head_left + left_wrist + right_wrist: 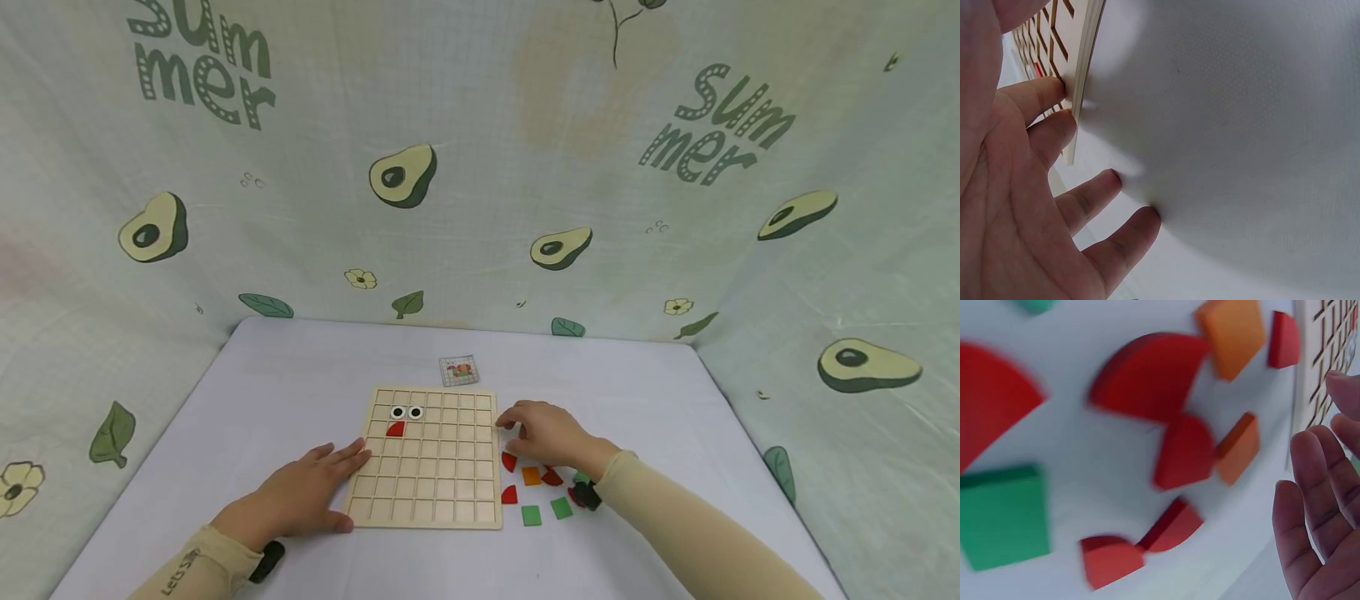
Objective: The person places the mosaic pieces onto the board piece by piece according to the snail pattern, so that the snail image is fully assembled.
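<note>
On the left, the left hand (pixel 303 492) lies with fingers spread and gripping nothing; forefinger and middle fingertips touch the board's left edge, the thumb is by its near left corner, and the other two fingertips rest on the table (pixel 262 392). The board (pixel 423 502) sits mid-table, square to the near edge. Its layered rim looks like thin plywood: probably light and stiff, likely to skid on the cloth, so pressing a side edge flat should steady it better than lifting.

Near the board's far left corner, two eyes (pixel 398 412) lie side by side in the grid, with a red quarter (pixel 396 429) just below the left one. These seem shallow-set and would best be taken by their rims. Beyond the far edge, the card (pixel 459 371) looks thin and easily bent; a corner is the place to lift it.

Off the board's right edge, red pieces (pixel 509 495), an orange tile (pixel 531 476) and green tiles (pixel 531 516) lie loose. They look light, hard and smooth, with sides thick enough to pinch. Above them, the right hand (pixel 551 432) reaches toward that edge, thumb and forefinger apart, nothing visible between them.
</note>
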### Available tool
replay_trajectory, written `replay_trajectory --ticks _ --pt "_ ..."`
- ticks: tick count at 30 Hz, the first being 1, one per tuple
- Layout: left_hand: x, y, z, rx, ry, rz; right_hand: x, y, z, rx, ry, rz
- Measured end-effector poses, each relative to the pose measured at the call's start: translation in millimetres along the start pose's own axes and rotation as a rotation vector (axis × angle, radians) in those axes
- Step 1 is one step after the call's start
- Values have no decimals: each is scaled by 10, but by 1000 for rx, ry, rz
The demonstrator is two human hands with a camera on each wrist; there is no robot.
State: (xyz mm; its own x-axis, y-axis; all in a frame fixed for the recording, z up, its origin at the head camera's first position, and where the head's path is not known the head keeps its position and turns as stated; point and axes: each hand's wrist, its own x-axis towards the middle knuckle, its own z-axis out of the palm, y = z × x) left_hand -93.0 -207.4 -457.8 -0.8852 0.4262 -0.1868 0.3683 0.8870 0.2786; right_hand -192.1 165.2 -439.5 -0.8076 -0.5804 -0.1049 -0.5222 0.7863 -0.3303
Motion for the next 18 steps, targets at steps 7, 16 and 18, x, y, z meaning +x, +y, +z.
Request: replay_trajectory --ticks 7,16,18 --pt "-5 -25 17 0 -5 2 -146 205 -11 30 -2 23" --pt "-1 -12 18 7 0 3 -325 481 -81 38 72 98" --pt "-7 -4 8 13 0 2 -375 554 -94 36 75 120"
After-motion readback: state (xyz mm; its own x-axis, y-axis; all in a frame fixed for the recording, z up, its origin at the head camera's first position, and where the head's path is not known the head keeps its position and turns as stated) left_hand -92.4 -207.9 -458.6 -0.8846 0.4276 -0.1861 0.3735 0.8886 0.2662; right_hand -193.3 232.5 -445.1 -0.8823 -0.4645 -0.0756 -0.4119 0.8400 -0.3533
